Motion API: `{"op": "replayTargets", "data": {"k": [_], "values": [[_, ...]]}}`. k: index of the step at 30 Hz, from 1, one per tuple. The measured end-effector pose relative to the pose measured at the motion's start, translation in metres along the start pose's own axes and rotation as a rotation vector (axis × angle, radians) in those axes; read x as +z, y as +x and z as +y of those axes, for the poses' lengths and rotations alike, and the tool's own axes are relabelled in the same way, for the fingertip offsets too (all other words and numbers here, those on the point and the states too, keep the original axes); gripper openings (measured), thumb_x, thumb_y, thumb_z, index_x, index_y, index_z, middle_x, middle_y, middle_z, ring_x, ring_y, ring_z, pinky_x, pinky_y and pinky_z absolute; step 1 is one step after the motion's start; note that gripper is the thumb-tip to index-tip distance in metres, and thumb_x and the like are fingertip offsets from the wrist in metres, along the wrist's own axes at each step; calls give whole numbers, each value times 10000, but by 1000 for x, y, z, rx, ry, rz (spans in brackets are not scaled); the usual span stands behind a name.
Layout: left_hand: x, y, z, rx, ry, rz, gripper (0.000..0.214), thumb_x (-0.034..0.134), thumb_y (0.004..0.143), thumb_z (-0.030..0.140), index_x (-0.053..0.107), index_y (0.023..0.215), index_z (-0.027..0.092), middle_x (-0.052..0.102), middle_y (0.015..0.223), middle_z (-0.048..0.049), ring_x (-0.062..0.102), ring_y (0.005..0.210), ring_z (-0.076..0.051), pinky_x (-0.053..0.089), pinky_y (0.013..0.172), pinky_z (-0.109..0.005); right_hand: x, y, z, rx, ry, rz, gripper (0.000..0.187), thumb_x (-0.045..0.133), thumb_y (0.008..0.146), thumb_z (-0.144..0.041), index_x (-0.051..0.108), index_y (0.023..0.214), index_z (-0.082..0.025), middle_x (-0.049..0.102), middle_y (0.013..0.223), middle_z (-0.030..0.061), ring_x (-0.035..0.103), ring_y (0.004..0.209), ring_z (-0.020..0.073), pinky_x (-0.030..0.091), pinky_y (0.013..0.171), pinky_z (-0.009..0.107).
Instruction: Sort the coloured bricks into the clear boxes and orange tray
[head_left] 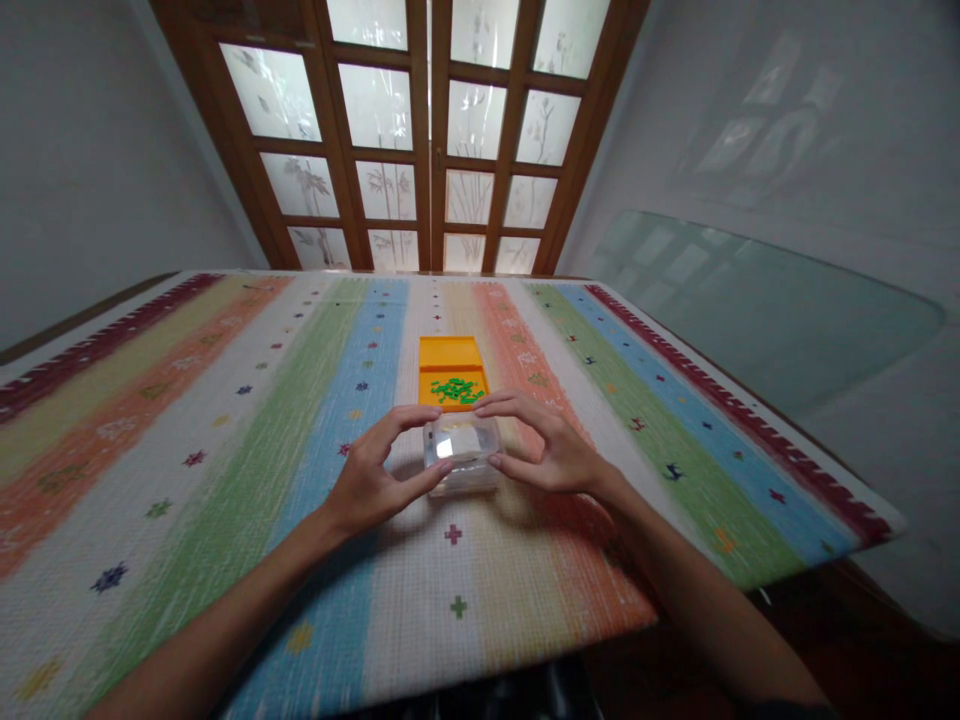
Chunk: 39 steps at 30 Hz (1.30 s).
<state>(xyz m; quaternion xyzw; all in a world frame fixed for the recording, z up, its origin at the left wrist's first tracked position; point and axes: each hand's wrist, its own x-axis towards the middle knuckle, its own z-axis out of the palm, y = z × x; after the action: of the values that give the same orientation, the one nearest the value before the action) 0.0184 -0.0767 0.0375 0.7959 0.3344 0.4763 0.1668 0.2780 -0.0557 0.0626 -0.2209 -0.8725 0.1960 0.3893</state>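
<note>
A clear plastic box (463,440) is between my two hands, low over the striped tablecloth. My left hand (379,465) grips its left side, thumb at the near edge and fingers at the far edge. On the right side my right hand (547,445) holds it the same way. Glare on the clear top hides what is inside, if anything. Just beyond the box lies an open yellow case (448,352), its lid folded back flat. Many small green pieces (456,390) are heaped in the case's near half.
A striped, patterned tablecloth (322,400) covers the table, whose near edge runs along the bottom right. Wooden doors with frosted panes (390,190) stand behind the table. A pale glass panel (750,300) is against the right wall.
</note>
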Motion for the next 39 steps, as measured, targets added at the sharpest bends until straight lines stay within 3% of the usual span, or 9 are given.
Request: {"op": "replayTargets", "data": {"k": [6, 9, 13, 16, 20, 23, 29, 33, 39], "values": [[0, -2, -2, -26, -34, -29, 508, 769, 836, 330, 570, 1292, 225, 663, 1250, -111, 638, 1168, -256, 532, 1034, -461, -3, 1, -4, 5, -30, 19, 503, 743, 845, -286, 573, 1318, -261, 595, 1318, 112, 557, 1260, 272, 468, 1065, 501], [-4, -2, -5, -111, -85, -3, 470, 710, 886, 374, 563, 1310, 234, 638, 1308, -113, 617, 1217, -267, 521, 1051, -466, -8, 5, 0, 76, -73, 172, 398, 708, 886, -372, 616, 1259, -269, 576, 1335, 105, 545, 1255, 265, 485, 1019, 468], [-12, 6, -17, -254, -122, 71, 344, 533, 983, 403, 576, 1265, 210, 636, 1306, -116, 625, 1203, -259, 517, 1044, -487, -13, 13, 25, 257, -81, 355, 236, 595, 952, -393, 674, 1091, -219, 669, 1119, 83, 629, 998, 211, 521, 824, 355], [-17, 15, -35, -327, -38, 56, 410, 598, 919, 437, 559, 1256, 206, 630, 1317, -120, 605, 1228, -284, 478, 1075, -539, -11, 18, 57, 439, -89, 291, 246, 558, 952, -368, 695, 1044, -185, 713, 1044, 81, 638, 874, 188, 496, 771, 317], [-17, 26, -68, -370, 58, -65, 657, 735, 775, 485, 516, 1329, 209, 589, 1386, -176, 559, 1294, -351, 394, 1130, -595, -2, 28, 94, 618, -189, 137, 198, 542, 905, -227, 724, 928, -153, 742, 935, 83, 637, 806, 184, 458, 763, 295], [-11, 33, -88, -385, 55, -154, 855, 799, 682, 511, 475, 1402, 183, 504, 1468, -238, 503, 1349, -406, 359, 1143, -622, 8, 38, 111, 706, -271, 92, 245, 504, 909, -203, 724, 810, -158, 738, 858, 75, 631, 781, 184, 429, 733, 272], [5, 49, -112, -381, 90, -244, 1063, 851, 582, 505, 408, 1472, 127, 382, 1552, -274, 355, 1446, -437, 155, 1221, -626, 23, 58, 137, 822, -307, 152, 359, 451, 909, -207, 669, 628, -154, 667, 649, 66, 571, 658, 177, 387, 648, 262], [10, 53, -117, -370, 38, -233, 1059, 875, 564, 473, 420, 1466, 155, 467, 1505, -249, 373, 1439, -425, 89, 1223, -633, 29, 66, 148, 875, -232, 209, 320, 493, 876, -212, 656, 603, -173, 684, 665, 66, 592, 683, 184, 409, 666, 262], [9, 57, -108, -394, -183, -131, 995, 878, 633, 395, 391, 1475, 184, 507, 1473, -236, 476, 1387, -368, 304, 1178, -600, 29, 78, 147, 899, 27, 331, 249, 519, 856, -233, 658, 658, -176, 713, 747, 71, 652, 747, 208, 480, 709, 289]]}}
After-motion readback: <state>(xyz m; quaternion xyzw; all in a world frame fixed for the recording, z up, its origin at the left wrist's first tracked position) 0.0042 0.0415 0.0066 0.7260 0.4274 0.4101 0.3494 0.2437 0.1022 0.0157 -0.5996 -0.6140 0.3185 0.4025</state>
